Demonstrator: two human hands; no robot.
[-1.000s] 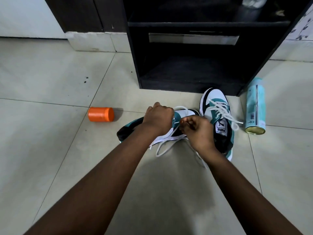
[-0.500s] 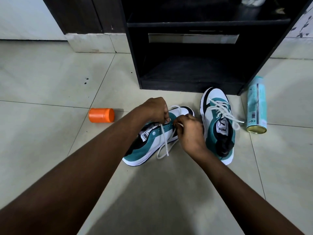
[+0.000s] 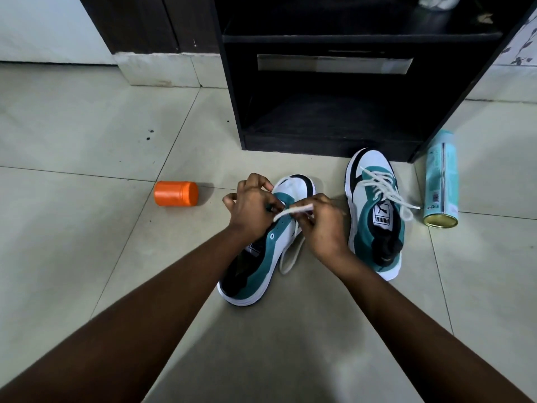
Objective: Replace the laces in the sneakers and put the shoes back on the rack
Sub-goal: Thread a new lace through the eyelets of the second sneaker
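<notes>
Two teal, white and black sneakers lie on the tiled floor before a black shoe rack [image 3: 334, 135]. The left sneaker [image 3: 255, 271] lies toe-away between my arms, most of its eyelets bare. My left hand [image 3: 251, 209] grips its upper near the front eyelets. My right hand [image 3: 322, 225] pinches a white lace [image 3: 293, 212] stretched across to the left hand, and a loose loop of that lace hangs down to the floor. The right sneaker [image 3: 377, 216] stands apart with white laces threaded and their ends loose.
An orange jar [image 3: 176, 193] lies on its side left of the shoes. A pale teal spray can [image 3: 440, 181] lies on the floor right of the laced sneaker, beside the rack's corner. The rack's lower shelf is dark and open.
The left sneaker has been turned from lying across to pointing its toe away. My right hand has drawn the lace end up and across the eyelets; both hands shifted slightly right.
</notes>
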